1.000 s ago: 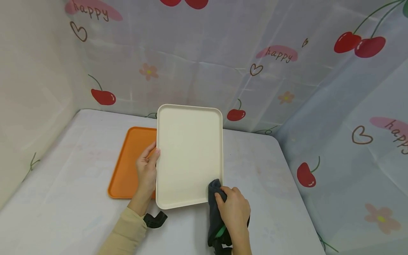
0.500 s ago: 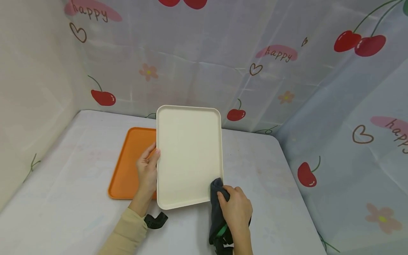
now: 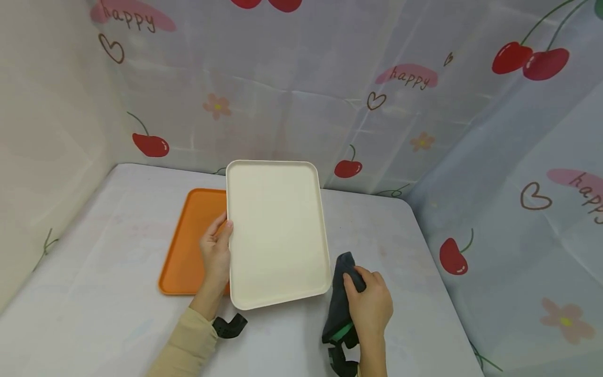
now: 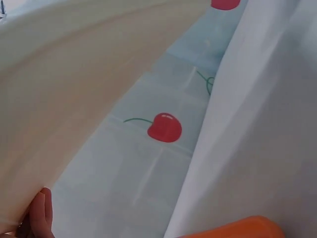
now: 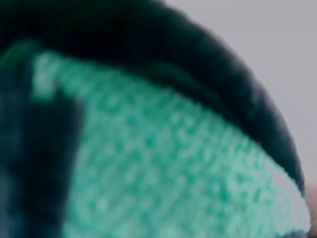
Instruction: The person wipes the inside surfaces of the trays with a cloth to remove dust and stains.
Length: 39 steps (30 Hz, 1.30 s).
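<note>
A cream rectangular tray (image 3: 278, 230) is held up and tilted toward the head camera. My left hand (image 3: 216, 254) grips its left edge, thumb on the near side. In the left wrist view the underside of the cream tray (image 4: 74, 84) fills the upper left, with fingertips (image 4: 40, 213) at its edge. My right hand (image 3: 372, 303) pinches a dark grey cloth (image 3: 340, 298) with a green part, just right of the tray's lower right corner and apart from it. Close up and blurred, the green textured cloth (image 5: 163, 158) fills the right wrist view, hiding the fingers.
An orange tray (image 3: 188, 256) lies flat on the white-covered table (image 3: 94, 272), partly hidden behind the cream tray and left hand. A cherry-print curtain (image 3: 292, 78) stands behind and to the right. At the left is a pale wall (image 3: 47, 115).
My right hand and the cloth have moved right and slightly up, off the cream tray's lower right corner. The tray has tilted a little, its top edge lower and shifted left.
</note>
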Each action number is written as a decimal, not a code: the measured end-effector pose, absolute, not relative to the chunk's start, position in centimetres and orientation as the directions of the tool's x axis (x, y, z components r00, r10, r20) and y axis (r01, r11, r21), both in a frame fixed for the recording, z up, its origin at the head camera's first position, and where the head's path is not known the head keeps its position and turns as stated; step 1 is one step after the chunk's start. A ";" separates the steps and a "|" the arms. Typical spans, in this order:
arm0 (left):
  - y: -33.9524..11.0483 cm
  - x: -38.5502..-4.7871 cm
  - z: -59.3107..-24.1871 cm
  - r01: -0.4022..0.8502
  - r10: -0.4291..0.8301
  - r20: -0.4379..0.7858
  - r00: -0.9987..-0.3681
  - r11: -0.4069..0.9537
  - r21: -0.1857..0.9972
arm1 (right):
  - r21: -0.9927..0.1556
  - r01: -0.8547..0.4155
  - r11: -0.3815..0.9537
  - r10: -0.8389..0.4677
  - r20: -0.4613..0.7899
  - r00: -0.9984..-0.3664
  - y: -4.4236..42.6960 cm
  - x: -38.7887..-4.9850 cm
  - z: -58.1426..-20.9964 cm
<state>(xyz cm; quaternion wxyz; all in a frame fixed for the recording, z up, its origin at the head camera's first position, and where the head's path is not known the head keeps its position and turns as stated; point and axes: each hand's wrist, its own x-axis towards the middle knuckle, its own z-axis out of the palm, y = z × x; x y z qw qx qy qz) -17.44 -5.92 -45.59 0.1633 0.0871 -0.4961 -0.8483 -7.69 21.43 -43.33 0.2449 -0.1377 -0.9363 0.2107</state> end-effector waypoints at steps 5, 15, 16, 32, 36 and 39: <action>-5.2 -17.9 -46.4 0.087 -0.307 -0.056 -0.950 -0.435 0.896 | -0.518 0.154 0.842 0.408 0.423 -0.809 23.0 -7.5 -42.5; -1.4 -20.6 -48.6 -0.036 -0.226 -0.123 -0.966 -0.355 0.934 | -0.563 0.088 0.822 0.421 0.495 -0.760 23.8 -7.7 -42.5; -1.0 -21.0 -48.8 -0.044 -0.225 -0.130 -0.966 -0.349 0.936 | -0.566 0.081 0.821 0.419 0.499 -0.758 23.8 -7.7 -42.5; 3.1 -24.1 -51.9 -0.094 -0.248 -0.153 -0.957 -0.235 0.967 | -0.564 0.050 0.824 0.405 0.526 -0.748 23.7 -7.7 -42.8; 3.3 -24.3 -52.2 -0.106 -0.259 -0.158 -0.953 -0.206 0.973 | -0.564 0.055 0.824 0.407 0.522 -0.750 23.9 -7.7 -42.9; 3.4 -24.3 -52.6 -0.115 -0.265 -0.162 -0.950 -0.184 0.976 | -0.563 0.063 0.824 0.409 0.515 -0.753 24.0 -7.7 -42.8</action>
